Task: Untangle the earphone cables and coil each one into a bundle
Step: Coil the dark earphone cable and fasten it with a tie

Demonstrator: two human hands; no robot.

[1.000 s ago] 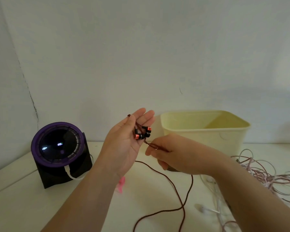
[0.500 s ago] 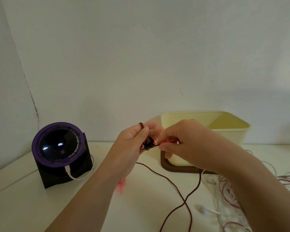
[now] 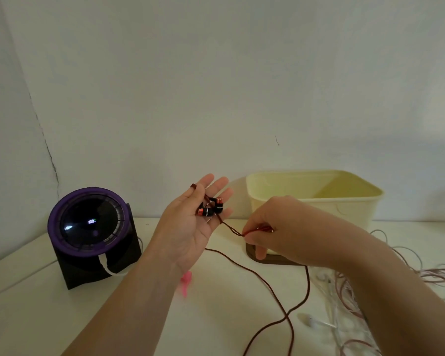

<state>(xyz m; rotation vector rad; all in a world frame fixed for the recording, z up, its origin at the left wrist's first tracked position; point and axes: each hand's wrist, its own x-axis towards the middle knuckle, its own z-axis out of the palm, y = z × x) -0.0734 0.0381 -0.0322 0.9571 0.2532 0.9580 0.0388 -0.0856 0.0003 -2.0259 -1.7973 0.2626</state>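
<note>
- Dark red cable (image 3: pixel 231 228) runs from the left hand (image 3: pixel 188 227) to the right hand (image 3: pixel 280 227), and the rest of it hangs down in a long loose loop onto the white table (image 3: pixel 36 317).
- The left hand is held up with the palm open and the fingers straight. The two earbuds (image 3: pixel 209 208) lie on the fingers, and a turn of cable passes over the thumb tip. I cannot tell if the thumb presses it.
- The right hand pinches the cable between thumb and fingertips, near the left hand and in front of the yellow tub (image 3: pixel 344 209).
- The cable looks thin, light and very soft, so it probably keeps no shape by itself and each turn must be held in place.
- The earbuds are small and hard and may roll off the open palm if it tilts.
- A good place to take hold is the cable itself, close to the last turn, and not at the joints with the earbuds, which seem delicate.
- A pile of pale cables (image 3: pixel 350 304) lies at the right, still tangled. The hanging loop could catch in it.
</note>
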